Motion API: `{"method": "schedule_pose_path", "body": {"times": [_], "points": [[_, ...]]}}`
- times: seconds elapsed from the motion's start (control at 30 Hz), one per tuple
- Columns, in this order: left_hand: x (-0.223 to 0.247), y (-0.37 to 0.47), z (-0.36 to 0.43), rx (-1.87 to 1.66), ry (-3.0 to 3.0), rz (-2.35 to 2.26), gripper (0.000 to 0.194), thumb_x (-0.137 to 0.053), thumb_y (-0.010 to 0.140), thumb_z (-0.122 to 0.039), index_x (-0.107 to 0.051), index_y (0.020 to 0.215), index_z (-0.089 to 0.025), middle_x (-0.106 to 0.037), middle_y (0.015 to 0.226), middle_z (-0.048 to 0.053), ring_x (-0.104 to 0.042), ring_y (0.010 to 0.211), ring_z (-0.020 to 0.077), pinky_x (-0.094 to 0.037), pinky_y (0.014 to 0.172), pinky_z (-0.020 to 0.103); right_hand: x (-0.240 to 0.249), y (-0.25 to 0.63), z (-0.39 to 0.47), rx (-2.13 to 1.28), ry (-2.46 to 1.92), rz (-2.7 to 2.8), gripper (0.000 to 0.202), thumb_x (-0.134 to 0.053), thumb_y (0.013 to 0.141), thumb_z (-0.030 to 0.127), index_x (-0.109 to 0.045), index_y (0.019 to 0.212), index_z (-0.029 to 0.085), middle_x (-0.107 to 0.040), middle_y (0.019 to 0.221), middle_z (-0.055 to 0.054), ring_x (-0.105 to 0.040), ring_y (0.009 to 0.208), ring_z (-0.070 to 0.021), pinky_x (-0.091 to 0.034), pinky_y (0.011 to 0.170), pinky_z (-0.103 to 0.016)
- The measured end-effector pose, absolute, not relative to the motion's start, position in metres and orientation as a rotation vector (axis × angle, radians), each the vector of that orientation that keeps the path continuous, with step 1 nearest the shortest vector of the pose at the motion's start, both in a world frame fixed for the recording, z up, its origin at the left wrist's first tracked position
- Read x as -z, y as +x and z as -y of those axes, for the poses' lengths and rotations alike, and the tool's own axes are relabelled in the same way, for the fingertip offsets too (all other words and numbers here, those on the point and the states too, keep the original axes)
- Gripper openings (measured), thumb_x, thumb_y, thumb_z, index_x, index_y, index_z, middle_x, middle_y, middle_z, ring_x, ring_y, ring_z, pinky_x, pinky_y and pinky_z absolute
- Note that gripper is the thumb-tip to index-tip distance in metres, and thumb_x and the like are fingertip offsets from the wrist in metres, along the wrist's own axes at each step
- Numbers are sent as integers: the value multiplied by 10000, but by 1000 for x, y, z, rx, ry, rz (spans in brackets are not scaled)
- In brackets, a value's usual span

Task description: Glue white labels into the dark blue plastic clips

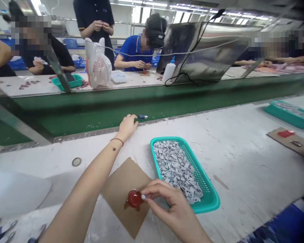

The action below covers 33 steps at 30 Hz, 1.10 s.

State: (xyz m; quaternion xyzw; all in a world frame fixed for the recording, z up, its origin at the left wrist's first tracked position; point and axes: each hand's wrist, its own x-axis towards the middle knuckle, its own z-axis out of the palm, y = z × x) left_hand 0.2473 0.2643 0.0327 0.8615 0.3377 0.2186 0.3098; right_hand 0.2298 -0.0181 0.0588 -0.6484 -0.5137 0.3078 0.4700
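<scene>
My left hand (128, 125) reaches out to the green strip past the table edge. Its fingers are bent but apart, with nothing visible in them. Just right of its fingertips lies a small dark blue and white piece (143, 116). My right hand (167, 201) pinches a small pale grey piece (143, 196) beside a small round dish of red, glossy liquid (134, 198). That dish sits on a square of brown cardboard (124, 180), with some red spilled around it. Right of it stands a green basket (210, 195) filled with small grey-white pieces (176, 168).
Several dark-handled pieces (5, 233) lie at the lower left, near a white translucent sheet (17, 192). A metal disc (76, 162) rests on the table. Another green basket (288, 114) and cardboard (291, 140) are at right. Co-workers sit across the green strip (103, 108).
</scene>
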Motion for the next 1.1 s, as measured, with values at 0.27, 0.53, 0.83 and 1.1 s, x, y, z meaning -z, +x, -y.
{"method": "schedule_pose_path", "body": {"times": [0.27, 0.53, 0.83, 1.1], "points": [[-26, 305, -285, -542, 2140, -858, 304, -630, 915, -287, -609, 1201, -187, -575, 1326, 101, -572, 1175, 273, -484, 985, 515, -55, 232, 18, -757, -1537, 1175, 272, -546, 796, 49, -733, 919, 203, -690, 867, -48, -674, 754, -150, -552, 674, -232], [-55, 251, -262, -577, 1442, -821, 320, -550, 963, -362, -569, 1207, -156, -660, 1060, 67, -662, 795, 164, -579, 676, 330, -58, 232, 19, -793, -1536, 1109, 197, -577, 825, 102, -744, 888, 187, -696, 854, -58, -672, 751, -149, -548, 676, -226], [-93, 112, -164, -485, 1055, -636, 190, -500, 977, -187, -534, 1149, -115, -723, 962, 103, -683, 638, 96, -520, 538, 165, -67, 231, 9, -706, -1418, 768, 88, -725, 820, 282, -762, 887, 238, -693, 903, -38, -674, 780, -147, -561, 701, -205], [-116, 57, -116, -673, 1048, -467, 170, -694, 877, -306, -712, 1027, -230, -701, 954, 4, -714, 855, 135, -596, 711, 184, -128, 189, -10, -548, -1264, 943, 108, -698, 849, 212, -764, 893, 286, -704, 921, -4, -689, 815, -125, -576, 719, -167]]}}
